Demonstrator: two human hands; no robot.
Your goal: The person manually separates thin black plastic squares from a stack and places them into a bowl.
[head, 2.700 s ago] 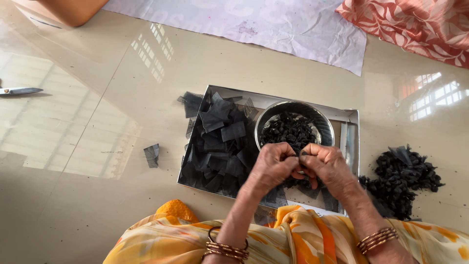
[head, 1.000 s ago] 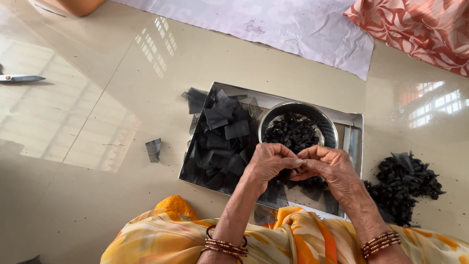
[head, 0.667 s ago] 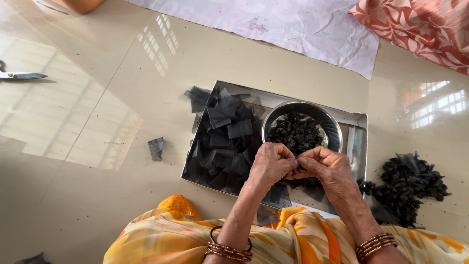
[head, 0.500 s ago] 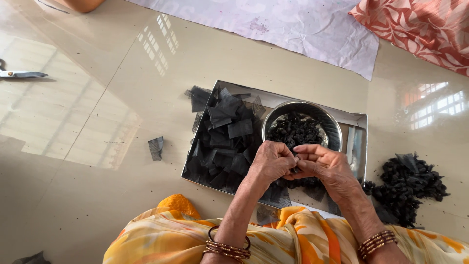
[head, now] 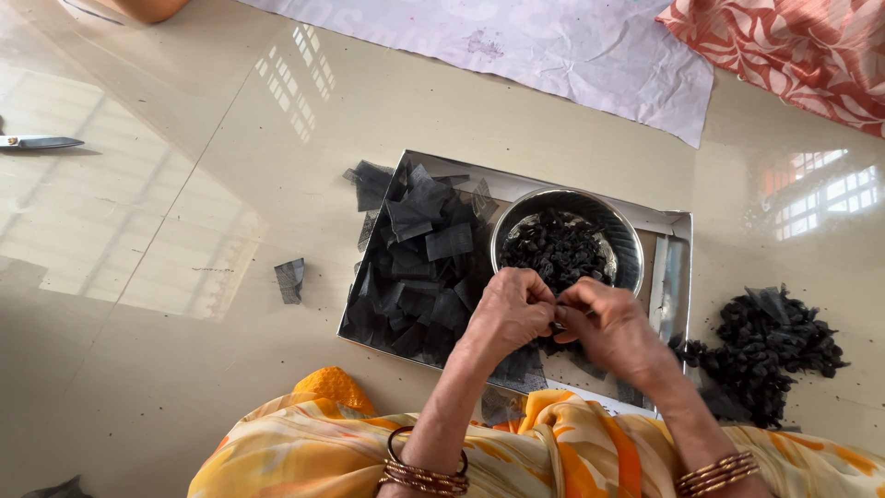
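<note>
My left hand (head: 510, 314) and my right hand (head: 610, 328) meet fingertip to fingertip over the near edge of a shallow steel tray (head: 669, 224). Between the fingers both hands pinch a small dark piece, mostly hidden. Just beyond the hands stands a round steel bowl (head: 619, 226) holding dark crumpled bits (head: 556, 250). The tray's left half carries a heap of black cut fabric squares (head: 419, 263).
A pile of dark bunched pieces (head: 767, 349) lies on the floor right of the tray. One loose grey square (head: 290, 279) lies left of it. Scissors (head: 37, 142) rest at the far left. A white cloth (head: 516, 37) and a red patterned cloth (head: 793, 46) lie beyond.
My hands stay joined over the tray's near edge, with only small finger movements on the dark piece. The view has shifted slightly.
</note>
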